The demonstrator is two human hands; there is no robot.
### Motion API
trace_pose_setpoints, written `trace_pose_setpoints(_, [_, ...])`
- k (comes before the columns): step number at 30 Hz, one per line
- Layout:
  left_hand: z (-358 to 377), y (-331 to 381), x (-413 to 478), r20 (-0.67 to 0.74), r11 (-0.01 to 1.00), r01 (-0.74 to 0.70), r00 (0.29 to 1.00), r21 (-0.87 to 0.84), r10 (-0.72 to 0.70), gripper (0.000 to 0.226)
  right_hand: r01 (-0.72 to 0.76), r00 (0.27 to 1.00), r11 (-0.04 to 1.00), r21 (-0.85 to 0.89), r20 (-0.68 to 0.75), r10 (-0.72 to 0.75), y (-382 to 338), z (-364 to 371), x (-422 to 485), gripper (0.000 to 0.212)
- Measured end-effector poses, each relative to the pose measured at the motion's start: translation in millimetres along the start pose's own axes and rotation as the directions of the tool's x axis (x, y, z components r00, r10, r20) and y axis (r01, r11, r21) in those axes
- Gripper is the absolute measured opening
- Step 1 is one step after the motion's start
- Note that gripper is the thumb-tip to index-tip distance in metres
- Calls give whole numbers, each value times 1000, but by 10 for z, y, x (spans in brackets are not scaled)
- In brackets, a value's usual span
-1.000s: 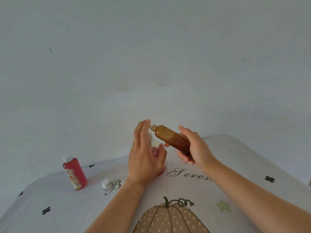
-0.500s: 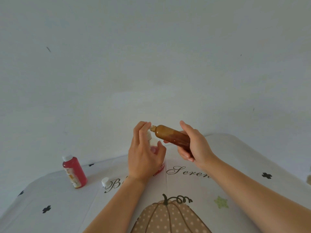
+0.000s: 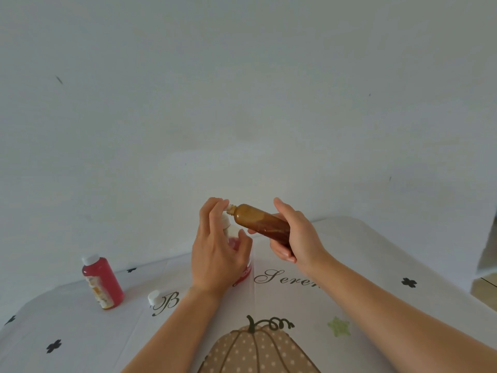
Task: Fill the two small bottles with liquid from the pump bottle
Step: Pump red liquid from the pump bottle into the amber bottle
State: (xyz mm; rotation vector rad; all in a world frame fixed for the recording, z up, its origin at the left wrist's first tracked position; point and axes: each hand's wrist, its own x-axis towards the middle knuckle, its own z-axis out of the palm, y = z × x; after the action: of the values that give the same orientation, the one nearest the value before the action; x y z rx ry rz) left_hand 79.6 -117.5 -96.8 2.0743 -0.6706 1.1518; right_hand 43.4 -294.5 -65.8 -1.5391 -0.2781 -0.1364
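Observation:
My right hand (image 3: 295,238) grips a small amber bottle (image 3: 258,222), tilted with its open neck pointing left at the pump nozzle. It is partly filled with dark reddish liquid. My left hand (image 3: 217,251) curls over the white pump head of the pump bottle (image 3: 243,273), whose red lower body shows just past my palm; most of it is hidden. A second small bottle (image 3: 102,282), red with a white cap and a label, stands upright at the left of the table.
A loose white cap (image 3: 154,297) lies on the white printed tablecloth (image 3: 363,265) between the red bottle and my left forearm. A plain wall rises right behind the table. The table's right edge drops off near a floor strip.
My left fingers have curled lower over the pump head. The amber bottle stays at the nozzle, held slightly closer. The view shifted a little.

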Motion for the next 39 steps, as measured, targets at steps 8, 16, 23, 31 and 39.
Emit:
trace_pose_setpoints(8, [20,-24,-45,-2,1000,7,1000,-26,-7,78,-35,999,999,12,3,35,39,23,-14,79])
trace_pose_setpoints(16, [5,-24,-61,12,999,7,1000,-37,-6,84,-6,1000,1000,22,21,5,36,22,-4,80])
trace_pose_setpoints(23, [9,-8,-44,-19,1000,-18,1000,-20,17,80,-13,1000,1000,28,15,13,55,42,-4,81])
trace_pose_setpoints(31, [12,-44,-38,-33,999,-27,999,-29,26,68,-4,1000,999,51,17,3,79,12,14,83])
trace_pose_setpoints(39, [-35,-25,-46,-4,999,-21,1000,-43,21,73,9,1000,998,60,14,-10,70,34,20,82])
